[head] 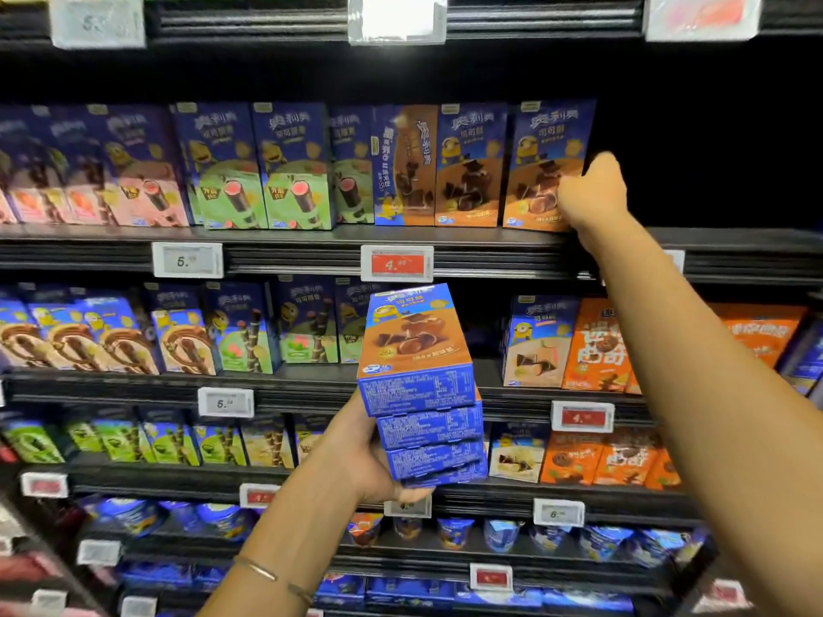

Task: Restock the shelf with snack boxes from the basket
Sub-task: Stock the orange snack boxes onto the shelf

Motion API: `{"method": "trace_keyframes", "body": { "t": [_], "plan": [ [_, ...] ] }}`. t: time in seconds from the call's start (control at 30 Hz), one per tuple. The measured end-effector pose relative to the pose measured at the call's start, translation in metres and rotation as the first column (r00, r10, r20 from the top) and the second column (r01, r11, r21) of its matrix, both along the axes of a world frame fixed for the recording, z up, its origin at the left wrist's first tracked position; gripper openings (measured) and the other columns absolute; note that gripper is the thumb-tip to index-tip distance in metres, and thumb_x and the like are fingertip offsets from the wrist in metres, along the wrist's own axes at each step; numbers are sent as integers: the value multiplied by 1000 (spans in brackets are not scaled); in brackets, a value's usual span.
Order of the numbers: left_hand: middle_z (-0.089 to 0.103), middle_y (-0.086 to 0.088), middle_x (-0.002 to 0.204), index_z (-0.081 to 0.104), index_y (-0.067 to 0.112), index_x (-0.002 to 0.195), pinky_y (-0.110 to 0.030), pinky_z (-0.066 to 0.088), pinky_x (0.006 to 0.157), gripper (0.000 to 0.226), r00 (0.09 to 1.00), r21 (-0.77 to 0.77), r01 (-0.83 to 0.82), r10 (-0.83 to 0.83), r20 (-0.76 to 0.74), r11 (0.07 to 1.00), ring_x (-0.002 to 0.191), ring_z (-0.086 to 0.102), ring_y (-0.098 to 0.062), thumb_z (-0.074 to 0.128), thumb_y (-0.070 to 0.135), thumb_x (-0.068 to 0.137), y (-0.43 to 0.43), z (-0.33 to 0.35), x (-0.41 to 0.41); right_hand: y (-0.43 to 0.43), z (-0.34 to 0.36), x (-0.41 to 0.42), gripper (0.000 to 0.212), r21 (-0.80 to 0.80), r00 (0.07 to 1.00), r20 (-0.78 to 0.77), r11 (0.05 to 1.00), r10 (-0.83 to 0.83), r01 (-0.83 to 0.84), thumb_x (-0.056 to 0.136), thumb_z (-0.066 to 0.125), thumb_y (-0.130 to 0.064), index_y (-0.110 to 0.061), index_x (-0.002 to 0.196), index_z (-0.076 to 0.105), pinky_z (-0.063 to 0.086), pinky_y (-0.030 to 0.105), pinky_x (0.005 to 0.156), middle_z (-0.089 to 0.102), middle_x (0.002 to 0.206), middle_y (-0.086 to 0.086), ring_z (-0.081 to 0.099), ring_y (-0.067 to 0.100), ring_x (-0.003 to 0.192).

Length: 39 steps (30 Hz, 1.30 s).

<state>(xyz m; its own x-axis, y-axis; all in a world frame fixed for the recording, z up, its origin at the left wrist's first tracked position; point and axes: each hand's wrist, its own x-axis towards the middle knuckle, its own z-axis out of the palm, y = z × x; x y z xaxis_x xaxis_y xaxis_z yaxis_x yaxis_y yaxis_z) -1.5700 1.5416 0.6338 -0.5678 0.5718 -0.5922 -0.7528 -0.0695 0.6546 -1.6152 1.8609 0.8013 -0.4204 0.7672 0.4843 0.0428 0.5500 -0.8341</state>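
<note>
Holding a stack of snack boxes (423, 394) low in front of you, your left grip (369, 460) wraps it from beneath and behind, with the fingers curled round the bottom boxes. A thin bracelet (260, 571) sits on that forearm. The stack is four boxes lying flat with their blue sides toward you, and the top one shows its orange-brown face.

Farther out, your right grip (588, 198) reaches up to the upper shelf (311, 237). Its fingers are curled on the right edge of the end box (541, 162), which stands upright at the right end of a row of matching orange-brown boxes. Beyond that box the shelf falls into shadow. A red price tag (396, 264) hangs on the shelf rim, just above the stack and below the row.
</note>
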Motion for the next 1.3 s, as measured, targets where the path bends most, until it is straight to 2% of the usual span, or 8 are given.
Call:
{"method": "trace_keyframes", "body": {
  "t": [0.13,0.27,0.33,0.8,1.0,1.1,1.2,1.3],
  "plan": [
    [80,-18,102,83,8,71,-54,56,85,43,1000,-10,-7,8,20,1000,75,78,-41,74,48,83,2,-1,-4,0,0,-6,36,30,991,102,996,-86,83,95,54,-10,-8,131,52,44,35,88,42,144,19,51,36,120],
    [80,-17,94,81,8,66,-50,61,71,33,1000,-17,6,-6,2,1000,70,78,-40,75,41,64,5,4,-1,0,0,-11,48,36,989,125,996,-84,80,91,62,-12,-8,137,48,49,40,99,49,143,17,52,37,126],
    [80,-18,98,81,8,66,-50,57,75,33,1000,-23,-6,6,-5,1000,71,78,-40,75,40,62,6,5,-1,-2,-1,-13,54,39,990,130,998,-63,58,88,68,-15,-9,138,47,51,44,102,52,141,16,54,34,127],
    [81,-17,97,81,7,64,-51,54,79,32,1000,-23,4,-5,-15,1000,70,78,-39,77,39,61,10,4,-3,3,-8,-20,54,49,993,118,999,-19,14,89,72,-17,-15,134,43,44,31,73,59,130,9,51,18,97],
    [81,-18,97,81,7,64,-50,59,73,42,1000,13,6,-6,-1,1000,71,78,-40,75,45,79,13,1,-4,-17,-3,3,60,66,992,104,996,-68,61,90,70,-25,-13,140,40,50,39,92,53,139,11,54,29,125],
    [81,-18,97,82,7,68,-53,63,64,53,1000,57,-16,15,23,998,72,78,-40,68,54,91,13,-1,-4,-53,-9,38,47,164,982,-144,976,-120,143,90,65,-34,-19,131,48,48,32,92,55,131,5,53,20,118],
    [81,-18,98,84,7,74,-52,63,62,68,998,75,-35,31,60,997,75,79,-40,59,66,96,11,-7,-5,-101,-32,71,26,120,954,-215,975,209,-186,89,62,-40,-23,107,59,54,25,75,65,100,-3,64,10,91],
    [81,-19,93,85,6,75,-51,62,56,78,995,96,-56,48,92,994,73,79,-40,49,71,100,6,-17,-5,-137,-62,86,26,-30,858,69,861,509,-508,86,68,-51,-25,89,64,50,25,59,69,81,-5,67,11,73]
  ]
}}
